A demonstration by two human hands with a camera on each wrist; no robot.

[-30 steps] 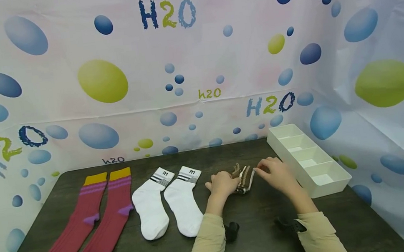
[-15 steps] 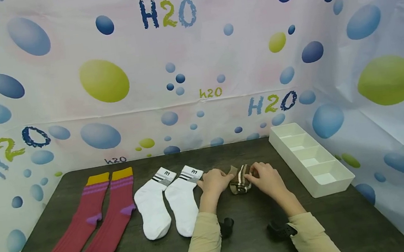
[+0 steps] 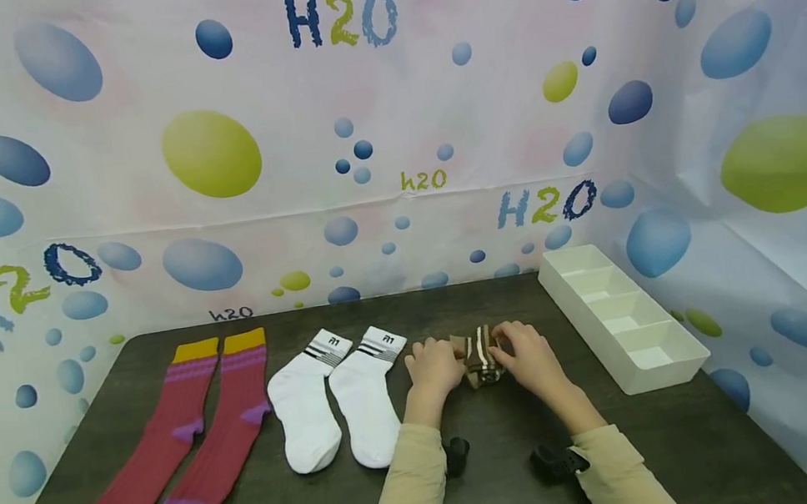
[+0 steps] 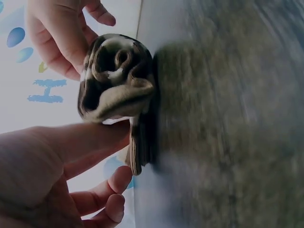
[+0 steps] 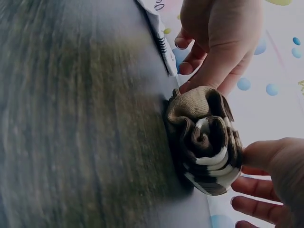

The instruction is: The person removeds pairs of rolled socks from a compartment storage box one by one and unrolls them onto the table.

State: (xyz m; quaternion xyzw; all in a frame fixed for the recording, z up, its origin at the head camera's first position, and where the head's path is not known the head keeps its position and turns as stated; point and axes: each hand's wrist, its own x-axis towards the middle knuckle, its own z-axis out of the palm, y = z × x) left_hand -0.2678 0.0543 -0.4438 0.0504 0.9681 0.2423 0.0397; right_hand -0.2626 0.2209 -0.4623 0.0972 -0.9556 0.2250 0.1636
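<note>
A brown, tan and white striped sock roll (image 3: 481,360) lies on the dark table between the two hands, its coiled end facing the wrist cameras. A flat flap (image 4: 136,152) of it sticks out to the left. My left hand (image 3: 434,366) has its thumb and forefinger at that flap and seems to pinch it; the contact is partly hidden. On the other side, my right hand (image 3: 530,356) holds the roll's right side with thumb and fingertips. In the right wrist view, the spiral of the sock roll (image 5: 204,137) is plainly seen.
Two white ankle socks (image 3: 305,411) lie flat left of the hands. Farther left are two long red socks (image 3: 204,445) with yellow cuffs. A white box (image 3: 661,378) with several compartments stands at the right. A printed curtain (image 3: 387,119) hangs behind the table.
My right hand has moved left onto the sock bundle, which is now a tighter roll. My left hand drew back leftward, then returned to the flap.
</note>
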